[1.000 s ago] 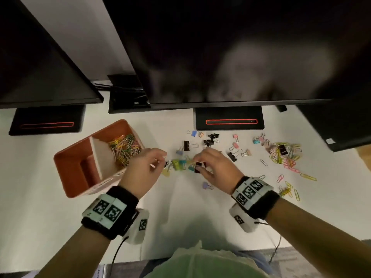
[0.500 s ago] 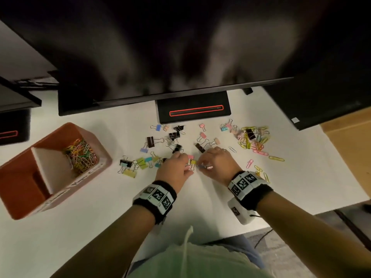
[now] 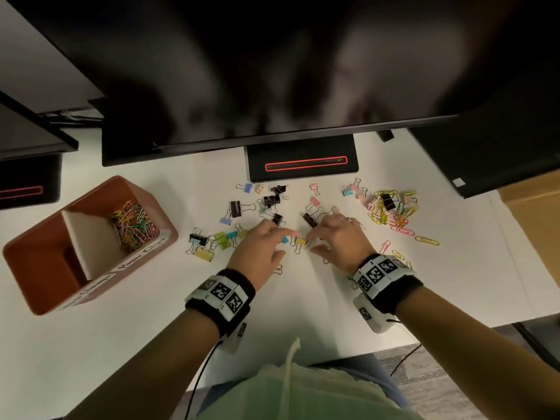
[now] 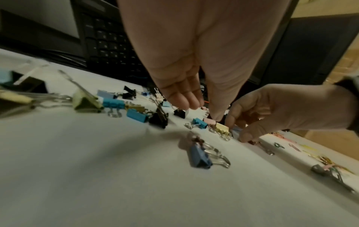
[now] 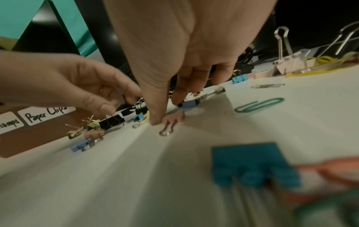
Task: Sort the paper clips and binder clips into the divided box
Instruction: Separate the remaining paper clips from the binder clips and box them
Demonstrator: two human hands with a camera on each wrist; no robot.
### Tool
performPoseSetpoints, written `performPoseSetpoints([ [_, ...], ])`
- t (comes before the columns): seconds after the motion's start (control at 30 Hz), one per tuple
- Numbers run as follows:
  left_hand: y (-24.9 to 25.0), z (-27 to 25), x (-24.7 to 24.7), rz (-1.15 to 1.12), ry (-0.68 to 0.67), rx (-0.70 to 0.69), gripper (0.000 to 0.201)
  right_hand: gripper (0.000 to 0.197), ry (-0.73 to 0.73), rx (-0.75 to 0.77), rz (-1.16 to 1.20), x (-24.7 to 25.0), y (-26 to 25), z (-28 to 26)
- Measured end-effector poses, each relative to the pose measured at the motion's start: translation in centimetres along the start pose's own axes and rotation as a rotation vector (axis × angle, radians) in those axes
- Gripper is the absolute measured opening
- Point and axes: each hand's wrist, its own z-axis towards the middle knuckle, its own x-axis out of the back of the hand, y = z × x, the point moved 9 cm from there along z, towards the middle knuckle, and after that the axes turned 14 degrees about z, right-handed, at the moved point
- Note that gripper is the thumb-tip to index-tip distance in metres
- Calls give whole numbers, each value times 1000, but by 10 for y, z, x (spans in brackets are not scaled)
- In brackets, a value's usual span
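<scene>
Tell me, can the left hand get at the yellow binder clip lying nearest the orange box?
Probably yes: the yellow binder clip lies in the open on the table, and nothing stands between it and the left hand.

Orange divided box [image 3: 157, 241] at left of frame, white divider inside, labels on near wall; far compartment holds heap of coloured paper clips [image 3: 131, 221], near compartment looks bare. Binder clips [image 3: 242, 207], black, blue, yellow, pink, scattered over centre of white desk. Loose paper clips [image 3: 394, 212] piled at right
</scene>
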Motion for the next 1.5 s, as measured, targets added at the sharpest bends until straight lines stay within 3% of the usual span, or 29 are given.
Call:
performPoseSetpoints([
  [0.1,17,13,-10,178,-62,-95,45,16,-25,-18,-24,-4,-3,4],
  [0.27,13,26,-7,235,-28,-33,12,15,-42,-15,-87,-6,-4,4],
  [0.33,5,25,-9,203,-43,-10,10,14,-38,11,-109,-8,-4,2],
  [0.47,-12,14,-3,47,-19,74,11,9,-26,63,-56,-5,-2,-3],
  [0.6,-24,4,11,-36,44,149,16,9,-40,44,193,0,2,-4],
  [0.77,-30,-13,32,69,197,119,28,27,-80,63,184,-7,-11,10],
  [0.87,-42,-25,42,204,263,202,35,24,-119,111,36,-11,-21,19],
  [0.93,-56,-30,38,257,214,296,45,19,-113,123,-17,-10,-24,21],
  [1.0,-68,-33,24,249,80,342,55,18,-110,123,-48,-10,-25,22],
  [1.1,-66,-37,0,226,-86,230,60,17,-120,117,-47,-13,-24,21],
  [1.17,-64,-40,-2,151,-73,184,58,15,-136,90,-19,-16,-22,20],
  [1.3,-92,-50,21,57,94,383,59,10,-214,36,64,-25,-17,20],
  [1.5,-108,-50,24,173,62,306,43,17,-172,71,96,-23,-19,21],
])
